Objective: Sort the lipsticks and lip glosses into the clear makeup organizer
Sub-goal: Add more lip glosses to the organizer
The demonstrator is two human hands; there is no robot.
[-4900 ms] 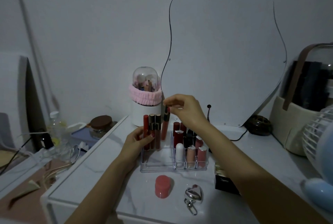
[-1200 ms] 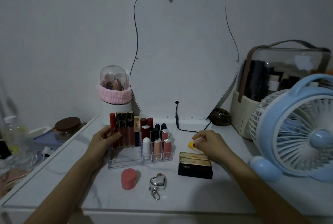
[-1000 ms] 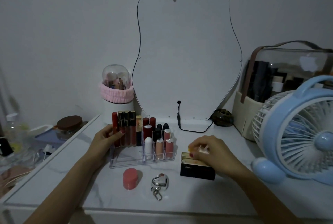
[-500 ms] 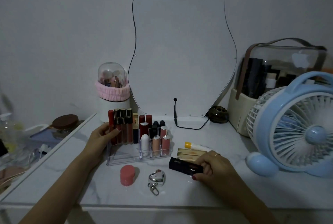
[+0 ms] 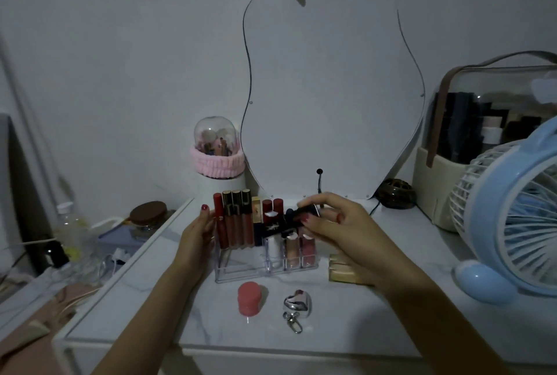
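The clear makeup organizer stands on the white marble tabletop. Several tall lip glosses fill its back left, and several lipsticks stand in the small compartments on its right. My left hand rests against the organizer's left side, touching the glosses. My right hand holds a black lipstick tube lying sideways just above the right-hand compartments. Gold lipstick boxes lie right of the organizer, partly hidden by my right forearm.
A pink round jar and a silver heart keychain lie in front of the organizer. Behind it stand a mirror and a brush holder with pink band. A blue fan and a cosmetics case sit on the right.
My right hand picked the black lipstick tube up from beside the gold boxes and carried it left, above the organizer. My left hand has stayed on the organizer's left side.
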